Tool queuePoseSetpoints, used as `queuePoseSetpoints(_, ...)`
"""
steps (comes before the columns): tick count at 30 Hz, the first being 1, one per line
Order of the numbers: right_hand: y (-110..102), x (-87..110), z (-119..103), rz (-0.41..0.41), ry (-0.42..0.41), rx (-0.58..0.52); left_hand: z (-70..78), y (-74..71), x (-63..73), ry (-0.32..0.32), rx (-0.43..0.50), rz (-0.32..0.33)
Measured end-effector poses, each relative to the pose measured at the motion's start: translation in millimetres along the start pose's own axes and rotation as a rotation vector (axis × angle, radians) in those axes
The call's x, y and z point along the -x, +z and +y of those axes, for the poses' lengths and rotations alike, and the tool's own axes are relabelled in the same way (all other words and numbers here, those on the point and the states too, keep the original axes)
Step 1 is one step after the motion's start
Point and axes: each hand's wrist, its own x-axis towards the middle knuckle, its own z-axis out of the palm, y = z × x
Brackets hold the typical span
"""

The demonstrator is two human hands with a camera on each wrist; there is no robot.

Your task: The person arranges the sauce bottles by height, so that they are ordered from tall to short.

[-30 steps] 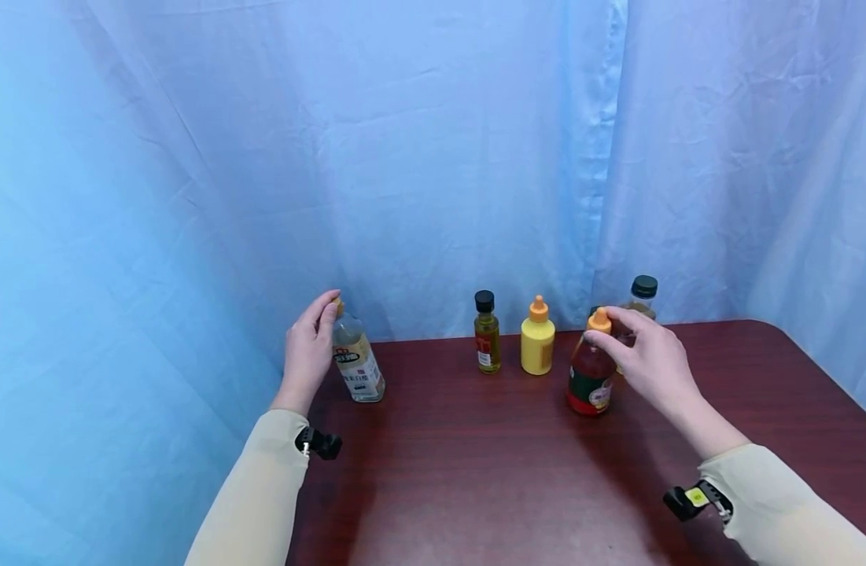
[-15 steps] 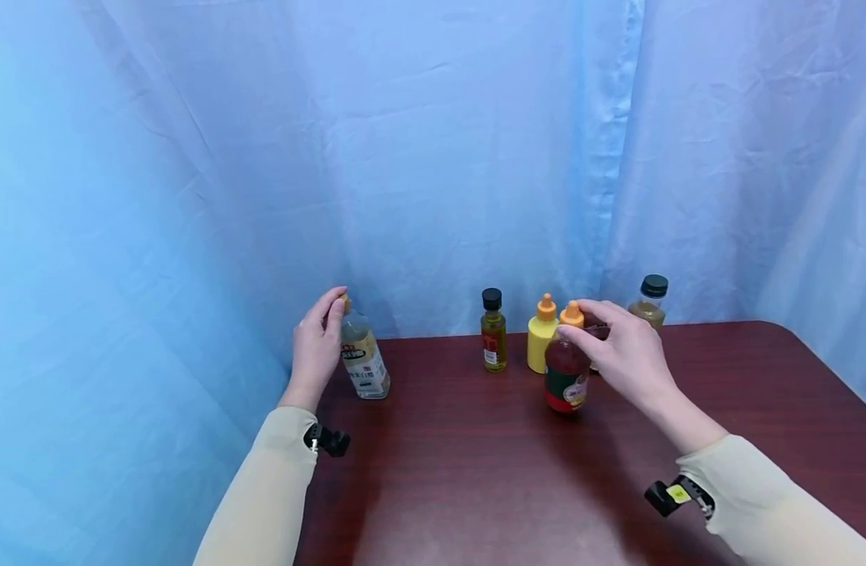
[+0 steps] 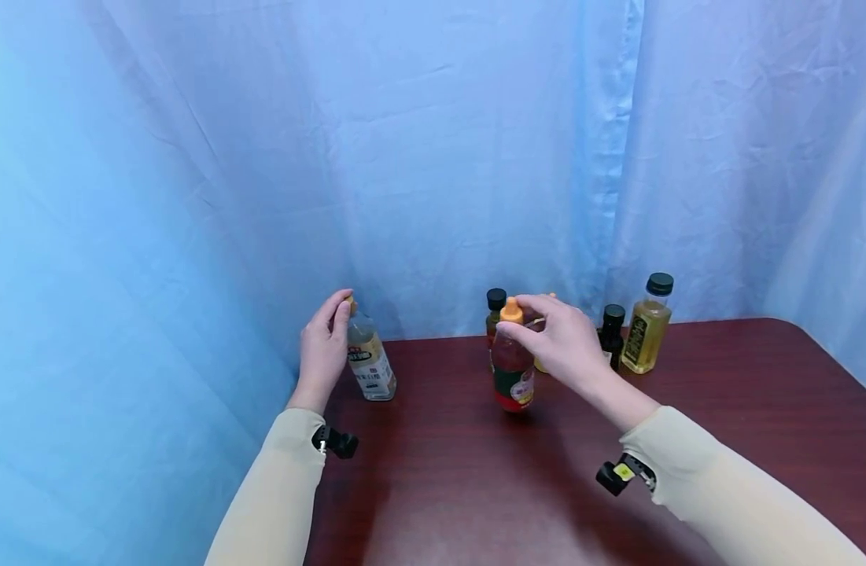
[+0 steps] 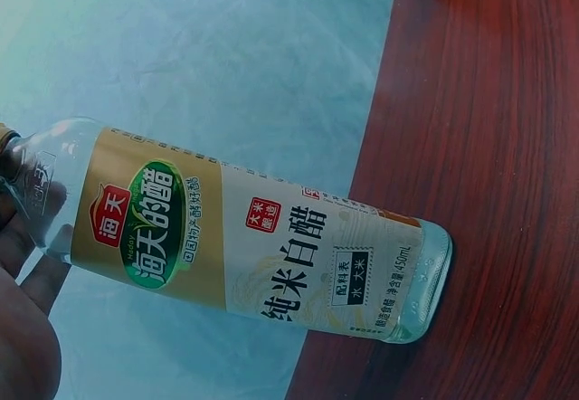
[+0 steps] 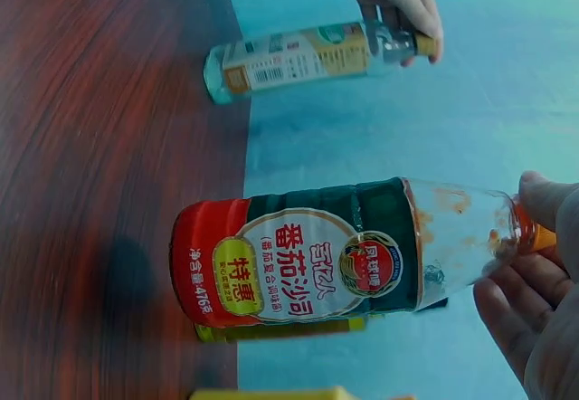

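Observation:
At the left of the head view, my left hand (image 3: 322, 354) pinches the top of a clear glass white vinegar bottle (image 3: 372, 365) with a gold and white label. Its base is over the table's back left part; in the left wrist view the vinegar bottle (image 4: 262, 233) fills the middle. My right hand (image 3: 563, 338) grips a ketchup bottle (image 3: 512, 381) by its orange cap, thumb and fingers on either side. This ketchup bottle (image 5: 308, 255) has a red and green label and a smeared clear neck. A dark shadow lies apart from its base, which looks raised off the table.
Behind the ketchup stands a small black-capped bottle (image 3: 496, 301), partly hidden. A yellow squeeze bottle (image 3: 540, 366) is mostly covered by my right hand. Farther right are a small dark bottle (image 3: 612, 334) and an oil bottle (image 3: 648, 330). Blue curtain (image 3: 418, 157) hangs behind the table (image 3: 433, 472).
My right hand has carried the ketchup bottle left, past the yellow bottle to in front of the small black-capped one. The dark bottle and oil bottle are uncovered. My left hand keeps its hold.

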Motion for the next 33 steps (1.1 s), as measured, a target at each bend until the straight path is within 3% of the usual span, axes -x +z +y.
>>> queuePoseSetpoints(9, 38, -14.6, -17, -0.044, -0.005, -0.028, -4.7, 0.6, 2.5, 0.004, 0.004, 0.007)
queuePoseSetpoints(15, 56, -26.3, -26, -0.049, -0.003, -0.044, -0.2, 0.9, 1.1, 0.017, 0.004, 0.009)
queuePoseSetpoints(25, 89, -36.2, -37, -0.012, -0.028, -0.043, -0.1, 4.0, 3.5, -0.009, 0.021, -0.008)
queuePoseSetpoints(33, 106, -47.0, -48, 0.04, -0.072, -0.045, 0.0, 2.8, 1.8, 0.016, 0.035, 0.006)
